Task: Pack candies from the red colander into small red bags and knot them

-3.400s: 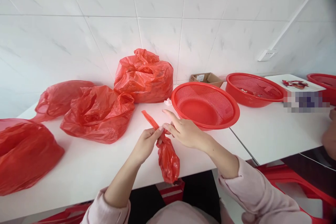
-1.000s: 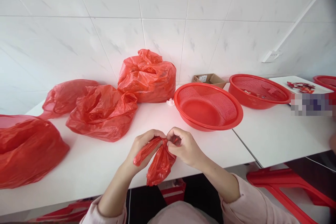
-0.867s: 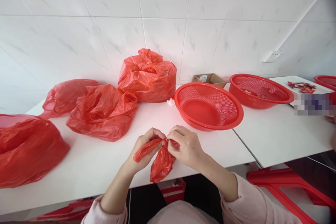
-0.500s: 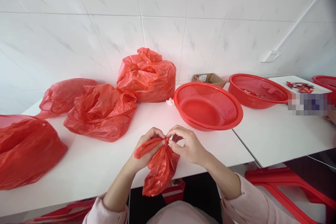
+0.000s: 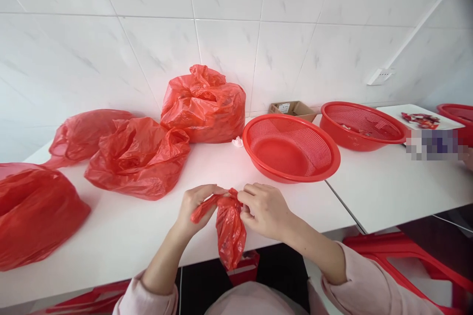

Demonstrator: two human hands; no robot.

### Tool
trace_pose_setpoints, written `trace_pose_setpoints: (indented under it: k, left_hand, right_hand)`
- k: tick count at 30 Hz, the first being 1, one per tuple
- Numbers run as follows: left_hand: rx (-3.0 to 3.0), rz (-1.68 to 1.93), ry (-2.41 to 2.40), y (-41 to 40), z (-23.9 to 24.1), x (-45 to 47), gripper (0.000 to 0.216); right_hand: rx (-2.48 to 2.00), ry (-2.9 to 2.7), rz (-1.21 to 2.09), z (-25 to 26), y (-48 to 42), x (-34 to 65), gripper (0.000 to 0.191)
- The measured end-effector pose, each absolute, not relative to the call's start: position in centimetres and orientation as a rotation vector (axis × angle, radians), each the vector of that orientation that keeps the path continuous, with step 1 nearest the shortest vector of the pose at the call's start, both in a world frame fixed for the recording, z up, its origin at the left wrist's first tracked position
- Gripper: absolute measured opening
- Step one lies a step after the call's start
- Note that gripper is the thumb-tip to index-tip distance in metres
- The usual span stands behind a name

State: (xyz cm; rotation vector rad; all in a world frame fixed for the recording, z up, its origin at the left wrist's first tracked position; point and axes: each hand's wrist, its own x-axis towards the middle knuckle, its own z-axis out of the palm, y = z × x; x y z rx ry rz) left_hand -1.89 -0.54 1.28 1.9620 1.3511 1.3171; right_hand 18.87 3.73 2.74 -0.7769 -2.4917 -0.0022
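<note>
A small red plastic bag (image 5: 231, 236) hangs from both hands at the front edge of the white table (image 5: 295, 211). My left hand (image 5: 196, 206) is closed on its gathered neck, and a loop of the bag lies across the palm. From the other side, my right hand (image 5: 266, 209) pinches the neck with curled fingers. The bag's neck is bunched and twisted between the fingertips; whether it is knotted I cannot tell. Beyond my hands stands a red perforated basket (image 5: 288, 157), with only its bare bottom showing inside.
Larger red bags (image 5: 203, 108) stand against the tiled wall and along the left. A second red basket (image 5: 362, 125) holds small pieces, beside a cardboard box (image 5: 291, 109). Far right, a white tray (image 5: 417, 110) carries red packets near another person's hand. Red stools (image 5: 402, 251) sit below.
The small bag now hangs straighter and narrower. My right hand has drawn its fingers in more tightly at the neck, and both hands sit slightly wider apart. The view has shifted a little.
</note>
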Motion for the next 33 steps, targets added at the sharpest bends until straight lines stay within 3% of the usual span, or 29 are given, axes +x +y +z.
trace_pose_setpoints:
  k: [7, 12, 16, 21, 26, 33]
  left_hand:
    - [1.903, 1.439, 1.469, -1.2, 0.9, -2.3, 0.006]
    - [1.790, 1.216, 1.511, -1.1, 3.5, -1.9, 0.017]
    - [1.757, 1.120, 1.466, -1.0, 4.6, -1.3, 0.018]
    - [1.743, 1.231, 1.418, -1.4, 4.2, 0.1, 0.017]
    - [1.746, 1.407, 1.453, -1.7, 4.8, 0.9, 0.015]
    - [1.466, 1.689, 1.496, -1.1, 7.1, 0.5, 0.021]
  right_hand:
    - [-0.812, -2.505, 0.209, 1.8, 2.3, 19.3, 0.014]
    - [-0.864, -2.359, 0.555, 1.9, 2.7, 20.1, 0.013]
    - [-0.690, -2.240, 0.880, 1.8, 3.2, 19.8, 0.036]
    - [-0.549, -2.146, 0.722, -0.7, 2.2, 16.6, 0.017]
    - [-0.620, -2.044, 0.573, -1.6, 1.9, 14.7, 0.018]
    - [-0.643, -2.125, 0.705, 0.5, 2.2, 14.7, 0.024]
